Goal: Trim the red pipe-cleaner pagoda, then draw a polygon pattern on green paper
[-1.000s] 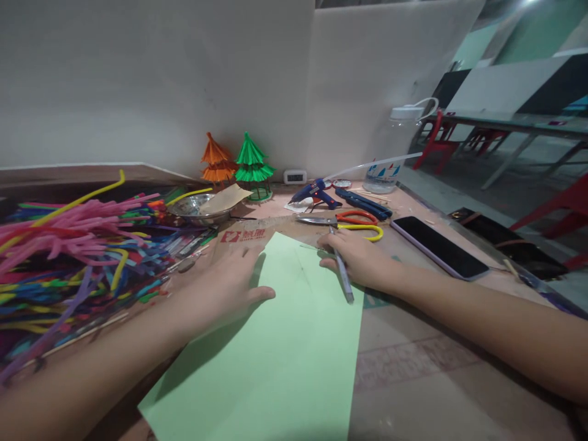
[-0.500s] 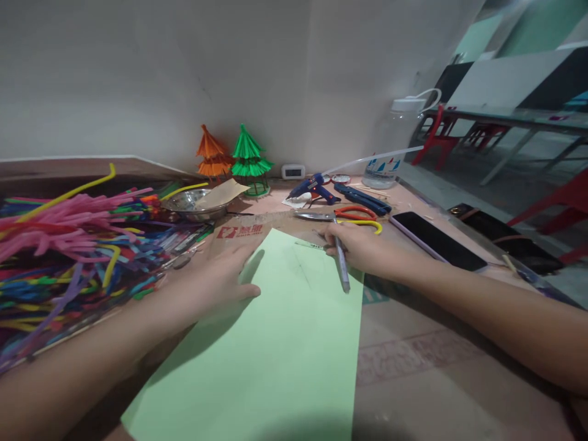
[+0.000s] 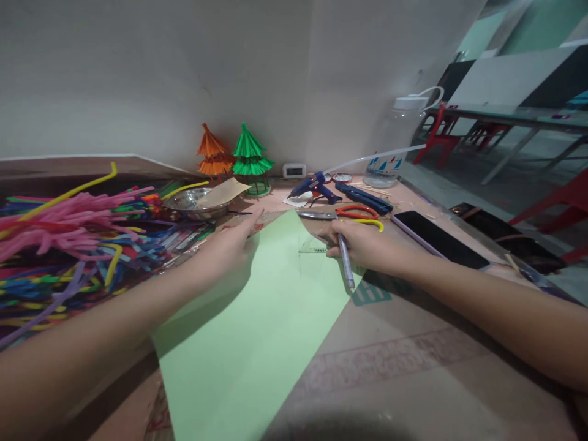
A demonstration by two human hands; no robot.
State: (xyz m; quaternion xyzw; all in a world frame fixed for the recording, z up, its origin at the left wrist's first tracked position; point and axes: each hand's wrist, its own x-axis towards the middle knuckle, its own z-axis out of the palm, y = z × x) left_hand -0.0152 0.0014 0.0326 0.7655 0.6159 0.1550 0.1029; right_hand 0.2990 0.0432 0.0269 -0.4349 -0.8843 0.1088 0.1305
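A sheet of light green paper (image 3: pixel 239 343) lies slanted on the cardboard. My left hand (image 3: pixel 229 248) is over its upper left edge, slightly blurred, with the fingers stretched forward. In my right hand (image 3: pixel 349 242) is a pen (image 3: pixel 345 262), its lower end pointing toward me. The fingertips of that hand are also at a small clear set square (image 3: pixel 313 249), which rests near the top of the paper by faint pencil lines. Just beyond the right hand lie scissors (image 3: pixel 356 212) with orange and yellow handles.
Pipe cleaners (image 3: pixel 82 226) fill the left side. Behind stand a metal bowl (image 3: pixel 195 211), an orange tree (image 3: pixel 212 150), a green tree (image 3: pixel 250 150) and a small clock (image 3: pixel 294 170). A glue gun (image 3: pixel 315 187), blue cutter (image 3: pixel 362 197), phone (image 3: pixel 438 239) and bottle (image 3: pixel 390 141) are at right.
The green paper has turned clockwise, its near end swinging left and its top edge shifting right. My left hand has moved forward along with it. The right hand stays almost in place.
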